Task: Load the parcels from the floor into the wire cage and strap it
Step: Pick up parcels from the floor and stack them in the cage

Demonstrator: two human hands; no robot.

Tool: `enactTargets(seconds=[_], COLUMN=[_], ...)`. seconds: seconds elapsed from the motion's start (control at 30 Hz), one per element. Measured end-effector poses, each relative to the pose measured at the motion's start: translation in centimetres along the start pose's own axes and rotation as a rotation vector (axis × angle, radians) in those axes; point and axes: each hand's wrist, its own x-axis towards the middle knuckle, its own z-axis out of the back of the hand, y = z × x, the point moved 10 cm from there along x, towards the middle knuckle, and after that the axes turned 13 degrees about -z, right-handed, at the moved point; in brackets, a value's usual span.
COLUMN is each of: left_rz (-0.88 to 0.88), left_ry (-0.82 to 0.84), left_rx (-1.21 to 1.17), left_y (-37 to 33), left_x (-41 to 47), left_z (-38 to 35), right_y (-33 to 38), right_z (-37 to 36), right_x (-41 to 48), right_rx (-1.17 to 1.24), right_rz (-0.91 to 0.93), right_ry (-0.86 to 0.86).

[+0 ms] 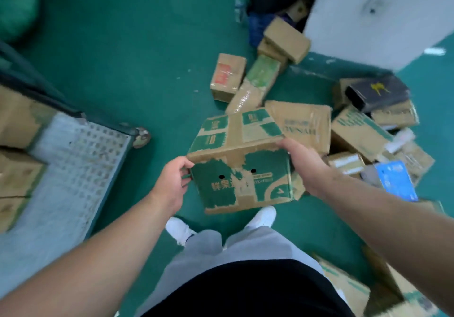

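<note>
Green painted floor (118, 54) fills the room underfoot. Nearest, below the right forearm, lie blurred green-printed cartons (344, 288). White shoes (179, 229) and grey trousers (245, 245) sit between the two forearms.

Just past the shoes, both hands hold one parcel, a worn green-and-brown carton (243, 167) with two round holes in its near face. It is tilted and overlaps the toe of one shoe. The left hand (173, 184) grips the carton's left edge, fingers curled round the corner. The right hand (303, 167) clasps the upper right corner, thumb along the top edge, and its fingers are hidden behind the carton.

Left of the left hand stands the wire cage (81, 149), showing a perforated grey base with a caster (142, 137) at its corner. Brown boxes (17, 117) already rest inside, at its far left.

Right of the right hand lies a heap of parcels. A blue packet (396, 181) is closest and a black box (378, 93) is on top farther out. Just beyond the held carton a crumpled brown carton (304, 122) leans.

Farther out a film-wrapped green parcel (258, 81) lies beside a small red-printed box (228, 76). Beyond them are stacked brown boxes (286, 39) and then a white panel (383, 14). Far beyond the left hand sits a green sack (17, 4).
</note>
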Motion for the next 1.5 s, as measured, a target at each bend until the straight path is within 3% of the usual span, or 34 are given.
enactTargets(seconds=[0.17, 0.3, 0.57, 0.9, 1.23, 1.5], left_rz=[0.018, 0.048, -0.029, -0.056, 0.065, 0.058], left_ry=[-0.191, -0.402, -0.761, -0.899, -1.031, -1.123], left_rx=[-0.267, -0.432, -0.599, -0.643, -0.743, -0.841], left_y=[1.5, 4.2, 6.1, 4.8, 1.8, 0.6], left_x=[-3.6, -8.4, -15.8, -15.2, -7.3, -4.6], left_z=[17.5, 31.7, 52.4, 63.1, 71.2, 78.0], right_y=[1.6, -1.1, -6.4, -6.8, -0.3, 0.9], right_z=[-19.5, -34.9, -58.4, -72.8, -88.2, -100.2], right_x=[-2.9, -7.4, -15.1, -16.2, -11.9, -13.1], right_rx=[-0.206, -0.431, -0.703, -0.889, -1.092, -1.211], right_rz=[0.104, 0.164, 0.223, 0.169, 0.134, 0.151], right_ry=[0.172, 0.255, 0.485, 0.578, 0.631, 0.686])
